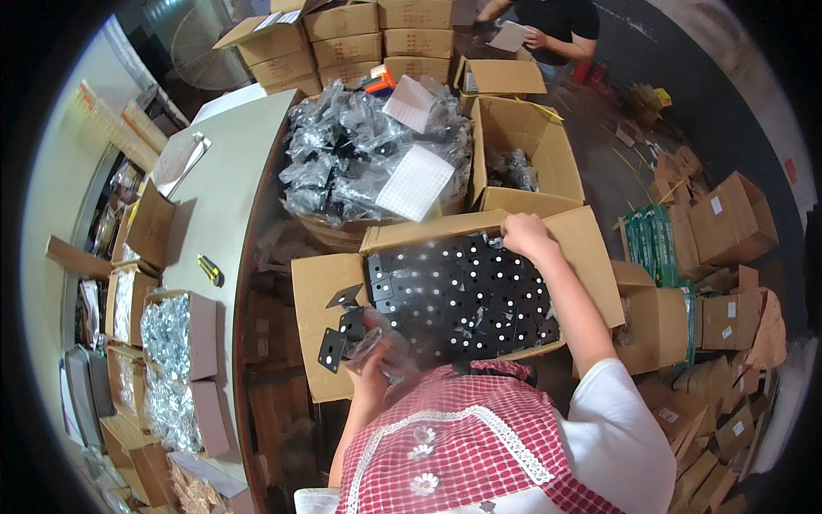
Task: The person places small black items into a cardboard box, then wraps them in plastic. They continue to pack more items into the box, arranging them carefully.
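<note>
An open carton (324, 283) stands in front of me, full of black metal brackets (514, 295) with round holes, packed in rows. Beside its left flap, my left hand (368, 379) is closed around a few black brackets (334, 347) and a crumpled clear plastic bag (396, 363); the brackets poke out past the bag. My right hand (524, 235) is at the carton's far side, near the right corner, with its fingers curled down at the parts. What those fingers pinch is too small to make out.
Beyond the carton is a big heap of plastic-bagged parts (330, 176) with white sheets (415, 182) and an orange tape dispenser (378, 80) on top. An open box (531, 154) stands beside it. A bench (218, 158) with a yellow knife (210, 270) runs along the left. Another person (561, 30) holds a pad.
</note>
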Tool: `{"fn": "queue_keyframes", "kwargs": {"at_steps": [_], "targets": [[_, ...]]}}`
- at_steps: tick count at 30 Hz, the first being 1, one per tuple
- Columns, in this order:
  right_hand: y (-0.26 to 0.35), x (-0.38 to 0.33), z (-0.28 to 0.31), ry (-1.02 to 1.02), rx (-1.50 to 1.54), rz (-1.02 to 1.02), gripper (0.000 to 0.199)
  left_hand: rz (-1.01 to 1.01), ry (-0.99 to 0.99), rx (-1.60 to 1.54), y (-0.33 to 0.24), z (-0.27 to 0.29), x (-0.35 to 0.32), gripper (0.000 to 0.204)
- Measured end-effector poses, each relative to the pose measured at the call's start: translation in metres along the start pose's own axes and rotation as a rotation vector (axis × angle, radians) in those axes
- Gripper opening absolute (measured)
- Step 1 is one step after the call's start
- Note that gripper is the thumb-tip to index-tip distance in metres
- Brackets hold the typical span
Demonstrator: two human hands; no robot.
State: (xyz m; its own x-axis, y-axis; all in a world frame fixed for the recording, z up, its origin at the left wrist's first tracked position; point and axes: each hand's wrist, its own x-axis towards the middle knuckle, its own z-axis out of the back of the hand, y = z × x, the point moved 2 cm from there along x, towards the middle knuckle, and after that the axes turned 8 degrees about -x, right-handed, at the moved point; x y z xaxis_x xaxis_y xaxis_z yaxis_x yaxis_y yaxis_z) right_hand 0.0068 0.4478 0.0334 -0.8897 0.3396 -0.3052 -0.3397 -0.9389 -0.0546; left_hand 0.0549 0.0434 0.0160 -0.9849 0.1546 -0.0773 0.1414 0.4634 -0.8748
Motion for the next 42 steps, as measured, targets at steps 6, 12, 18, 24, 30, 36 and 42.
{"fn": "queue_keyframes", "kwargs": {"at_steps": [6, 12, 18, 24, 30, 36, 42], "targets": [[0.049, -0.021, -0.02, -0.23, -0.104, -0.042, 0.063, 0.083, 0.09, 0.569, 0.027, 0.008, 0.01, 0.031], [0.039, -0.012, -0.069, -0.33, 0.297, -0.172, 0.052, 0.207, 0.099, 0.312, 0.02, -0.002, -0.01, 0.031], [0.025, -0.008, -0.081, -0.426, 0.816, -0.155, 0.036, -0.205, 0.062, 0.534, 0.027, 0.016, 0.016, 0.038], [0.045, -0.025, -0.064, -0.732, 0.647, 0.101, 0.035, -0.285, 0.075, 0.733, 0.038, 0.025, 0.027, 0.035], [0.045, -0.028, -0.051, -0.309, 0.734, 0.148, 0.031, -0.092, 0.116, 0.339, 0.003, -0.006, 0.013, 0.036], [0.029, -0.038, -0.026, -0.328, 1.209, 0.127, 0.02, -0.14, 0.15, 0.337, 0.011, -0.001, 0.016, 0.033], [-0.024, -0.069, 0.001, -0.263, 1.9, 0.09, 0.004, -0.015, 0.204, 0.632, 0.036, 0.03, 0.023, 0.034]]}}
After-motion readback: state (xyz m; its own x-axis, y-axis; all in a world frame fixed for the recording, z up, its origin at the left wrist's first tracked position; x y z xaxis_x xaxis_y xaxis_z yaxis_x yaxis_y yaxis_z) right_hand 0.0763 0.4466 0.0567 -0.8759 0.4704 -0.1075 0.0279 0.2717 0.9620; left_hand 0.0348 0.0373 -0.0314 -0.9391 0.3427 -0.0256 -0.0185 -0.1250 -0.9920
